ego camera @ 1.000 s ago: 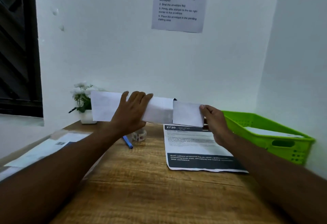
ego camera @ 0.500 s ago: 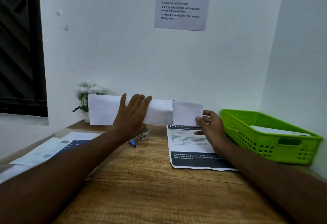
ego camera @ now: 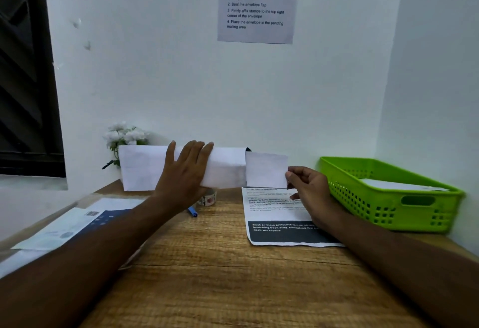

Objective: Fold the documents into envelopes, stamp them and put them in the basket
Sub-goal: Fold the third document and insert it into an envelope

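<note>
Since a second ago the right hand [ego camera: 309,190] has dropped from the upper right corner of the folded document [ego camera: 265,169] to its lower right edge, where thumb and curled fingertips now pinch the paper. The view has also tipped up a little, showing more of the wall notice [ego camera: 256,4]. This document is a smooth white rectangle, and its left part is tucked into the open end of the envelope [ego camera: 141,169], with the rest sticking out to the right. That long, matte white envelope is held up above the back of the table [ego camera: 220,276] by the left hand [ego camera: 185,180]. Four fingers lie nearly straight across its front and the thumb is out of sight behind it, so the paper bulges slightly round the palm. One basket [ego camera: 388,213] stands at the right against the wall, well apart from the envelope. It is lime-green plastic, rectangular, with perforated walls and a slot handle, and one flat white piece [ego camera: 396,185] lies inside it, envelope or sheet I cannot tell. On the wood-grain tabletop there are one printed sheet [ego camera: 274,213] with a dark band along its near edge, partly under the right wrist, one small roll of stamps [ego camera: 208,198] and one blue pen [ego camera: 192,211], both just below the left hand. A loose spread of papers [ego camera: 64,226] sits at the left edge — how many is unclear. One bunch of white flowers [ego camera: 124,133] stands behind the envelope's left end.
</note>
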Available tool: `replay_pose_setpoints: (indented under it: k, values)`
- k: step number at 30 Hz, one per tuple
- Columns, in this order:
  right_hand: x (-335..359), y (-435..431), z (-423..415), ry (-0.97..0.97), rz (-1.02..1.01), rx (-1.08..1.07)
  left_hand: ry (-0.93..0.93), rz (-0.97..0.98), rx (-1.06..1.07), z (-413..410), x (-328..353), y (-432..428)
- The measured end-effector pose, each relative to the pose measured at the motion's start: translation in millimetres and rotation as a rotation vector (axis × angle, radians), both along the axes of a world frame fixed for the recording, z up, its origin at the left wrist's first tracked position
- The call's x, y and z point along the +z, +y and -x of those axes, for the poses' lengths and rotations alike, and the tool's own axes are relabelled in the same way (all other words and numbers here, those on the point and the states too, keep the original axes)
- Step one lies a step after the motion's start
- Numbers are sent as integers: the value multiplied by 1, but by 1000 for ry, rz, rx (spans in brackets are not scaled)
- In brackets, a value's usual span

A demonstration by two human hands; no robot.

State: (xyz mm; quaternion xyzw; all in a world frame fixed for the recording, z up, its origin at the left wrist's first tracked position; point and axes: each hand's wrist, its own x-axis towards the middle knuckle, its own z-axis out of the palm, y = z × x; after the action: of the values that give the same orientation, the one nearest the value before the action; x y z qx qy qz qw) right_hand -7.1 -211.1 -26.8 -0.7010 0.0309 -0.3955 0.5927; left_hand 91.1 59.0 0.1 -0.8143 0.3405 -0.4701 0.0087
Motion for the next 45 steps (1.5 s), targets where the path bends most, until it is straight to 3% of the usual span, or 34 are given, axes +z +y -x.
replay_pose_setpoints:
  k: [29, 45]
  values:
    - [6, 23, 13, -32, 115, -11, -44, -33, -23, 8, -4, -12]
    - [6, 34, 17, -55, 181, 94, -65, -59, -53, 16, -7, -23]
